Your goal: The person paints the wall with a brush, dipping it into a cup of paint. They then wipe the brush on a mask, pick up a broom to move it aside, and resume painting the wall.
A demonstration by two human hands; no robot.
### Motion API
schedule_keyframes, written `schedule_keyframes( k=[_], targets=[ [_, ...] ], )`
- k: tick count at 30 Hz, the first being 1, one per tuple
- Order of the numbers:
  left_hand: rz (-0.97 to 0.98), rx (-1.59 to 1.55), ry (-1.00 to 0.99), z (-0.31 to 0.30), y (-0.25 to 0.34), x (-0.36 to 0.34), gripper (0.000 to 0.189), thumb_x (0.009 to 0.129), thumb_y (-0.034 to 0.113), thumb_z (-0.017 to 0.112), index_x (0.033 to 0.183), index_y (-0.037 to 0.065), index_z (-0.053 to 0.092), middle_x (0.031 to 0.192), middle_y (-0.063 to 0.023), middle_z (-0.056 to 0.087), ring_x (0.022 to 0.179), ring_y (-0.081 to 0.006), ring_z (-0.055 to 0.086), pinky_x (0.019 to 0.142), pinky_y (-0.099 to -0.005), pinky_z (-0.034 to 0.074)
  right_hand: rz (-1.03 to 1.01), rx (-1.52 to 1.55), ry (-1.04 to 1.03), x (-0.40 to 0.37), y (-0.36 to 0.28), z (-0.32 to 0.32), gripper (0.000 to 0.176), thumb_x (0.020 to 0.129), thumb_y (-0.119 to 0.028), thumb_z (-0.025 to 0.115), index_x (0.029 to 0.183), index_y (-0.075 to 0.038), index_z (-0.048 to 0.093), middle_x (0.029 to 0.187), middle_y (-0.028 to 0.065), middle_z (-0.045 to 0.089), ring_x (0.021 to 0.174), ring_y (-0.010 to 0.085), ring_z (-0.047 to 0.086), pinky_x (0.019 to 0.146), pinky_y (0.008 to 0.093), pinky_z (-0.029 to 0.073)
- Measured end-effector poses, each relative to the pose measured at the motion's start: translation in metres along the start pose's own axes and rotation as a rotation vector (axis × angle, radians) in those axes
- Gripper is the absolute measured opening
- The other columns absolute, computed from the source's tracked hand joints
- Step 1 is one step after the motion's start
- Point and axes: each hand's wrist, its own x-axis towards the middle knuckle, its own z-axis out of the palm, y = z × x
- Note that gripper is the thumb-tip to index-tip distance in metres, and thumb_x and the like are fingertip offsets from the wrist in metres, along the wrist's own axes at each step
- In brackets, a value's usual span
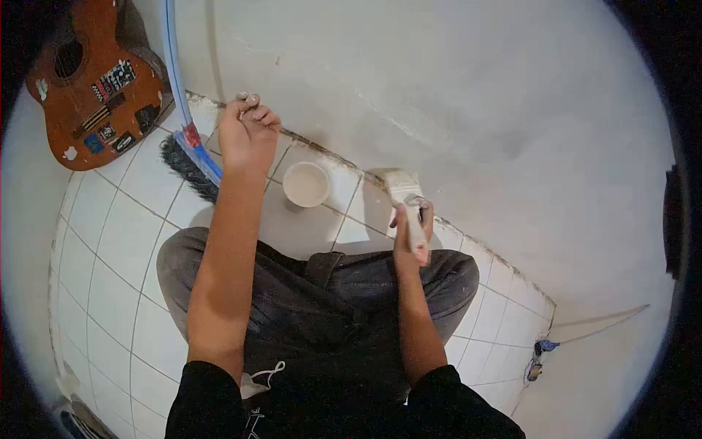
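My right hand (414,234) is closed round the handle of a paintbrush (404,187), whose wide pale bristles point up beside the foot of the wall. My left hand (250,132) is raised near the wall, palm up, with its fingers curled and slightly apart; nothing shows in it, and its fingertips look smeared with something pale. Between the two hands, a round white tub (306,184) of pale, creamy material stands on the tiled floor.
The pale wall (468,95) rises ahead from a rough, stained edge. A blue-handled broom (191,164) leans left of my left hand. A guitar with stickers (102,102) stands at the upper left. White tiles (131,241) surround my crossed legs. A cable lies at the lower right.
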Motion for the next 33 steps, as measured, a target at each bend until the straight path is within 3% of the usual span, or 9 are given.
schedule_keyframes(
  k=[7, 11, 15, 17, 20, 23, 25, 30, 33],
  targets=[
    [0.013, 0.137, -0.125, 0.006, -0.013, -0.01, 0.012, 0.083, 0.004, 0.055, 0.094, 0.009, 0.052, 0.081, -0.002, 0.051, 0.062, -0.011, 0.044, 0.059, -0.0261, 0.038, 0.087, 0.435, 0.168, 0.001, -0.02, -0.002, 0.039, 0.097, -0.015, 0.052, 0.132, -0.001, 0.041, 0.099, 0.0107, 0.058, 0.071, 0.0128, 0.056, 0.054, 0.0268, 0.046],
    [0.176, 0.776, -0.189, 0.028, -0.037, -0.037, 0.012, 0.086, 0.008, 0.054, 0.095, 0.007, 0.061, 0.079, 0.0023, 0.054, 0.065, -0.0052, 0.045, 0.057, -0.0198, 0.037, 0.125, 0.47, 0.188, 0.005, -0.01, -0.01, 0.036, 0.098, -0.019, 0.05, 0.129, -0.002, 0.043, 0.092, 0.0083, 0.06, 0.07, 0.0136, 0.058, 0.051, 0.0272, 0.045],
    [0.333, 1.265, -0.597, 0.026, -0.06, -0.055, 0.016, 0.086, 0.004, 0.052, 0.098, 0.004, 0.063, 0.09, -0.0035, 0.059, 0.083, -0.0135, 0.057, 0.071, -0.026, 0.045, 0.146, 0.479, 0.217, 0.005, 0.003, -0.014, 0.033, 0.099, -0.027, 0.052, 0.121, -0.003, 0.047, 0.085, 0.006, 0.059, 0.068, 0.0122, 0.058, 0.05, 0.0271, 0.044],
    [0.41, 1.521, -0.82, 0.022, -0.07, -0.06, 0.016, 0.086, 0.007, 0.055, 0.099, 0.004, 0.063, 0.093, -0.0066, 0.061, 0.084, -0.0153, 0.058, 0.074, -0.0276, 0.046, 0.179, 0.455, 0.233, 0.003, 0.007, -0.016, 0.033, 0.098, -0.03, 0.053, 0.115, -0.003, 0.048, 0.091, 0.006, 0.06, 0.075, 0.013, 0.06, 0.058, 0.0284, 0.047],
    [0.553, 1.634, -0.997, 0.012, -0.087, -0.069, 0.026, 0.086, 0.018, 0.062, 0.109, 0.007, 0.065, 0.1, -0.0109, 0.062, 0.095, -0.0249, 0.058, 0.088, -0.0372, 0.045, 0.229, 0.445, 0.224, -0.001, 0.005, -0.014, 0.044, 0.101, -0.037, 0.046, 0.117, 0.003, 0.053, 0.107, 0.0087, 0.056, 0.101, 0.0168, 0.051, 0.092, 0.0295, 0.04],
    [0.43, 1.766, -1.126, 0.007, -0.101, -0.072, 0.038, 0.085, 0.029, 0.067, 0.117, 0.009, 0.064, 0.114, -0.0135, 0.062, 0.112, -0.0317, 0.053, 0.1, -0.0444, 0.038, 0.26, 0.418, 0.378, 0.0, 0.016, -0.009, 0.037, 0.1, -0.033, 0.048, 0.119, -0.002, 0.049, 0.103, 0.0047, 0.058, 0.094, 0.0144, 0.059, 0.081, 0.0297, 0.048],
    [0.461, 1.8, -1.184, -0.001, -0.109, -0.076, 0.043, 0.085, 0.034, 0.067, 0.118, 0.007, 0.063, 0.12, -0.0141, 0.061, 0.116, -0.0307, 0.052, 0.101, -0.0432, 0.038, 0.242, 0.51, 0.222, 0.0, 0.02, -0.017, 0.036, 0.101, -0.033, 0.046, 0.119, -0.002, 0.049, 0.104, 0.0042, 0.057, 0.094, 0.0141, 0.057, 0.08, 0.0305, 0.047],
    [0.382, 1.89, -1.249, -0.011, -0.119, -0.084, 0.048, 0.084, 0.039, 0.067, 0.119, 0.006, 0.062, 0.115, -0.0138, 0.062, 0.113, -0.0307, 0.054, 0.101, -0.0431, 0.038, 0.224, 0.362, 0.126, -0.005, 0.008, -0.021, 0.037, 0.103, -0.038, 0.042, 0.094, -0.004, 0.052, 0.087, 0.0027, 0.05, 0.082, 0.0106, 0.047, 0.076, 0.0271, 0.041],
    [0.372, 1.914, -1.218, -0.01, -0.118, -0.086, 0.047, 0.083, 0.039, 0.068, 0.116, 0.007, 0.061, 0.112, -0.0131, 0.063, 0.109, -0.0314, 0.055, 0.099, -0.0428, 0.039, 0.166, 0.345, 0.192, -0.004, -0.01, -0.01, 0.035, 0.103, -0.036, 0.042, 0.095, -0.004, 0.052, 0.083, 0.0019, 0.05, 0.077, 0.0098, 0.048, 0.069, 0.0253, 0.042]
  ],
)
